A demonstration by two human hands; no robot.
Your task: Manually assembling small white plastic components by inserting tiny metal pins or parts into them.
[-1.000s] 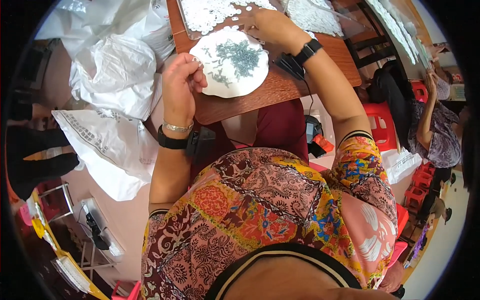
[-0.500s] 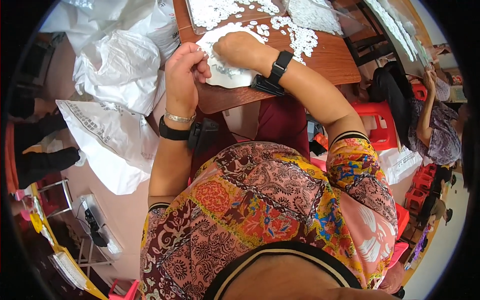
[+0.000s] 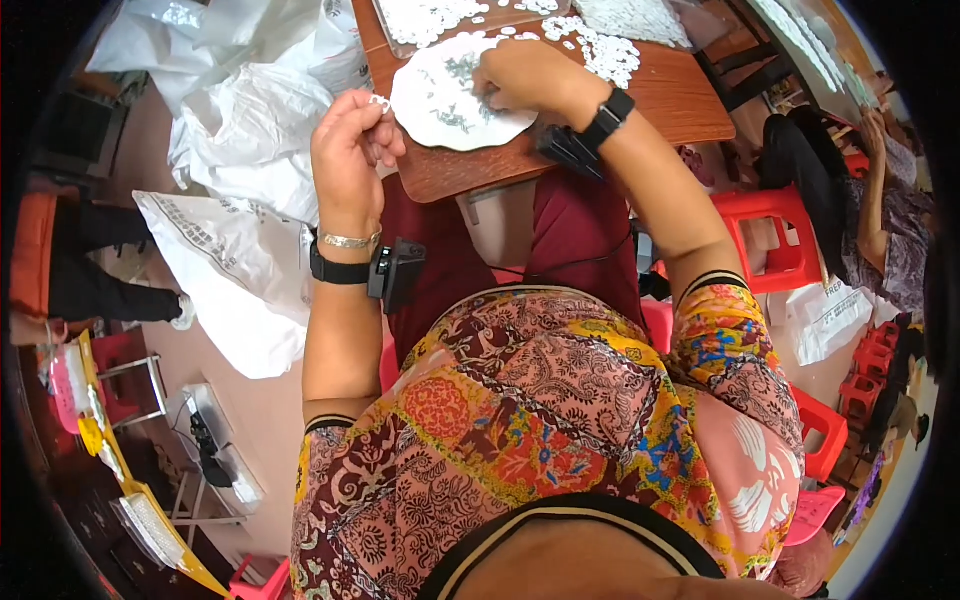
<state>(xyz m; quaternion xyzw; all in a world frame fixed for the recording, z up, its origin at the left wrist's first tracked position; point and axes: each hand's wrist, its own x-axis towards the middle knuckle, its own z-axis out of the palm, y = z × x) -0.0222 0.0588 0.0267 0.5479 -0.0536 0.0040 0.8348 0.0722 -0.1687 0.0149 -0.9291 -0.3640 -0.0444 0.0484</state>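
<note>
Smooth brown wood for the table (image 3: 680,100), faintly glossy. On it, a matt white plate (image 3: 455,95), perhaps plastic, and small pale glossy pieces (image 3: 610,55). Left of the table, crinkled shiny plastic bags (image 3: 250,130).

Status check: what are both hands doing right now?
Left hand pinching a small white piece. Right hand on the white plate. Nothing in the way.

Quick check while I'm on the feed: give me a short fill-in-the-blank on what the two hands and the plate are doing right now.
1. The right hand rests on the white ____.
2. The left hand pinches a small ____ piece beside the plate.
3. The plate sits on a ____ table.
4. Each wrist wears a ____ band.

Missing words: plate; white; wooden; black
</note>
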